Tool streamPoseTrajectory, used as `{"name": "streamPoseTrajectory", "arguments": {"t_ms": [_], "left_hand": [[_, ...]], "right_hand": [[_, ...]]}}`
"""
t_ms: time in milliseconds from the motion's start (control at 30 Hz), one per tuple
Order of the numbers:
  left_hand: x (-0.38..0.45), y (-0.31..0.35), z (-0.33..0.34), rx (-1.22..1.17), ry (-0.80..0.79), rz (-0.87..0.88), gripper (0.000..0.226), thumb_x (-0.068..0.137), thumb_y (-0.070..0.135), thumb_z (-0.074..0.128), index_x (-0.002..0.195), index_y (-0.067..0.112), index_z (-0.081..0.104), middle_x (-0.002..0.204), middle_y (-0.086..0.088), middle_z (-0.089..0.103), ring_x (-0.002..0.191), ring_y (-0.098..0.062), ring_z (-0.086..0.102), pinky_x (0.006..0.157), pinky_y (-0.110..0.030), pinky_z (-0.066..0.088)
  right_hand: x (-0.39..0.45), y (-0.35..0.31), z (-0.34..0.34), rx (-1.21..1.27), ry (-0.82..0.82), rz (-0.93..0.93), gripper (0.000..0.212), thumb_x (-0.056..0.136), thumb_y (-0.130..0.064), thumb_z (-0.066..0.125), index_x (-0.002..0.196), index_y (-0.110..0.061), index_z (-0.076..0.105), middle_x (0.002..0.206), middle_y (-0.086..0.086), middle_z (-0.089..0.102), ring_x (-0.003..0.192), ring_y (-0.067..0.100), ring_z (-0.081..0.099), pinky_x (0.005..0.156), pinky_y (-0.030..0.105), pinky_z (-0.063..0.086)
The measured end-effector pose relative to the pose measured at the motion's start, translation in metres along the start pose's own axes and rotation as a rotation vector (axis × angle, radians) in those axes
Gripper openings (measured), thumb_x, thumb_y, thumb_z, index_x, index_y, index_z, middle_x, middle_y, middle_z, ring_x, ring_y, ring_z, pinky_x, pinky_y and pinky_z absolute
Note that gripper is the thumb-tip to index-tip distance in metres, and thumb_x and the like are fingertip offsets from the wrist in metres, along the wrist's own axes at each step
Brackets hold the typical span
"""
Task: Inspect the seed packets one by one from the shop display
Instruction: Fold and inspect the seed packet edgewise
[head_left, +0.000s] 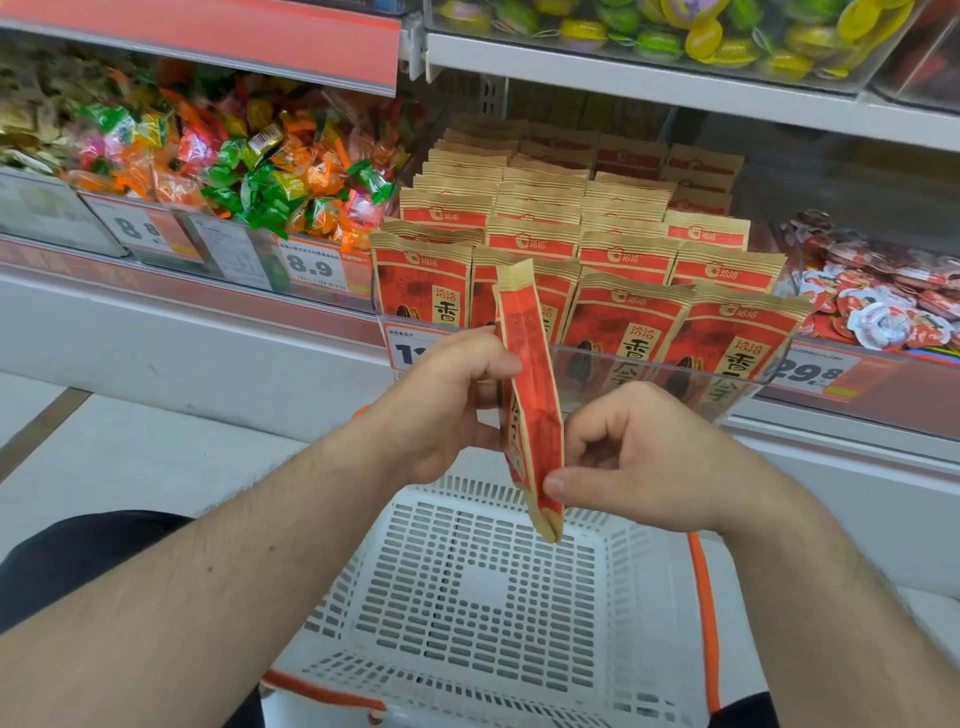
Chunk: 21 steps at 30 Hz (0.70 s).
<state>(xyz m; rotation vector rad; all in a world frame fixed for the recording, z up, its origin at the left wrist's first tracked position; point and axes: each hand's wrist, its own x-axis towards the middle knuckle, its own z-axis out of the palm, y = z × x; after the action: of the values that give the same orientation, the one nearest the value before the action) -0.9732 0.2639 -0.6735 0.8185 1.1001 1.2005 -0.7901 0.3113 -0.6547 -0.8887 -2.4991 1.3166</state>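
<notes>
Left hand: we see our left hand (457, 384) with fingers curled, pinching the upper left edge of the held seed packet (532, 405) between thumb and fingers.
Right hand: our right hand (639, 457) is also curled; its thumb presses the lower front of the packet near the bottom seal, and the other fingers fold in behind it.
Held seed packet: red with kraft-paper edges, it stands nearly upright between both hands, turned edge-on to us so we see mostly its narrow side; its top seal tilts a little to the left. It hangs in front of the display and above the basket, touching neither.
Display bin: a clear plastic bin (649, 364) on the shelf holds rows of the same red seed packets (628, 322), standing upright, faces toward us, four across at the front and stacked back in ranks.
Basket: a white slotted shopping basket (467, 597) with orange handles sits below our hands; we see nothing in it.
Price tags: an orange-and-white tag (410, 353) on the bin front is partly hidden by the left hand; another tag reading 8.9 (311, 265) sits to the left.
Neighbours: wrapped sweets (249, 171) in mixed colours fill the bin on the left; red-and-white small packs (883, 306) lie on the right.
Upper shelf: a clear bin of bright yellow and green sweets (701, 36) stands above.
</notes>
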Motion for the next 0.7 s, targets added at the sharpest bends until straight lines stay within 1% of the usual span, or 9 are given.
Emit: {"name": "streamPoseTrajectory", "arguments": {"t_ms": [100,133,200,267,400,467,533,633,700], "left_hand": [[0.000,-0.002,-0.001,0.036,-0.004,-0.001,0.029,0.066,0.024,0.053,0.092,0.013,0.060,0.106,-0.016,0.059,0.096,-0.031,0.056,0.074,-0.047,0.052],[0.000,-0.002,-0.002,0.048,-0.008,-0.011,0.036,0.065,0.025,0.055,0.097,0.010,0.060,0.106,-0.016,0.059,0.096,-0.031,0.056,0.074,-0.046,0.052],[-0.001,-0.002,-0.001,0.054,-0.021,-0.024,0.045,0.062,0.027,0.058,0.103,0.008,0.058,0.107,-0.016,0.058,0.095,-0.030,0.056,0.071,-0.044,0.053],[0.000,-0.003,0.000,0.051,-0.028,-0.026,0.044,0.065,0.026,0.054,0.105,0.008,0.059,0.106,-0.017,0.058,0.094,-0.030,0.056,0.069,-0.042,0.054],[0.000,-0.002,0.000,0.049,-0.018,-0.035,0.047,0.067,0.025,0.051,0.110,0.008,0.059,0.103,-0.018,0.058,0.092,-0.029,0.055,0.066,-0.040,0.055],[-0.001,-0.001,0.000,0.052,-0.012,-0.034,0.045,0.067,0.025,0.051,0.108,0.008,0.059,0.104,-0.017,0.058,0.092,-0.029,0.055,0.067,-0.041,0.054],[-0.002,0.000,0.000,0.054,-0.009,-0.028,0.039,0.066,0.024,0.052,0.102,0.008,0.059,0.106,-0.016,0.058,0.094,-0.030,0.056,0.071,-0.043,0.053],[-0.001,-0.001,-0.002,0.056,-0.036,0.006,0.033,0.059,0.023,0.060,0.092,0.018,0.065,0.107,-0.014,0.061,0.098,-0.032,0.058,0.081,-0.050,0.051],[-0.002,-0.002,-0.003,0.057,-0.082,0.040,0.038,0.053,0.026,0.064,0.090,0.024,0.072,0.107,-0.012,0.064,0.101,-0.034,0.060,0.087,-0.054,0.048]], "right_hand": [[-0.001,0.000,-0.001,0.059,-0.060,0.026,0.022,0.079,-0.030,0.072,0.078,-0.008,0.077,0.076,0.014,0.073,0.073,0.040,0.068,0.067,0.055,0.056],[-0.001,0.000,-0.003,0.093,-0.086,0.039,0.017,0.083,-0.022,0.073,0.082,-0.005,0.077,0.078,0.014,0.074,0.073,0.036,0.069,0.070,0.052,0.058],[-0.003,0.000,-0.006,0.135,-0.135,0.057,0.010,0.088,-0.007,0.071,0.087,0.000,0.077,0.081,0.013,0.075,0.073,0.025,0.071,0.071,0.040,0.059],[-0.002,0.001,-0.006,0.146,-0.154,0.059,0.010,0.088,-0.003,0.069,0.090,0.002,0.076,0.084,0.013,0.076,0.075,0.022,0.072,0.072,0.033,0.058],[0.000,0.006,-0.005,0.180,-0.144,0.049,0.011,0.088,-0.006,0.068,0.091,0.002,0.076,0.085,0.016,0.075,0.077,0.027,0.072,0.074,0.038,0.059],[0.000,0.008,-0.005,0.202,-0.143,0.046,0.012,0.087,-0.008,0.069,0.090,0.001,0.076,0.085,0.016,0.075,0.077,0.028,0.072,0.074,0.040,0.059],[0.001,0.010,-0.003,0.209,-0.129,0.035,0.019,0.083,-0.018,0.072,0.087,0.000,0.076,0.084,0.016,0.075,0.078,0.032,0.072,0.076,0.049,0.060],[0.004,0.013,-0.002,0.213,-0.085,0.004,0.045,0.071,-0.050,0.081,0.082,-0.006,0.076,0.082,0.020,0.073,0.078,0.045,0.068,0.074,0.062,0.054],[0.004,0.018,-0.004,0.299,-0.073,0.002,0.057,0.067,-0.060,0.080,0.083,-0.005,0.075,0.085,0.022,0.073,0.082,0.045,0.068,0.080,0.062,0.054]]}}
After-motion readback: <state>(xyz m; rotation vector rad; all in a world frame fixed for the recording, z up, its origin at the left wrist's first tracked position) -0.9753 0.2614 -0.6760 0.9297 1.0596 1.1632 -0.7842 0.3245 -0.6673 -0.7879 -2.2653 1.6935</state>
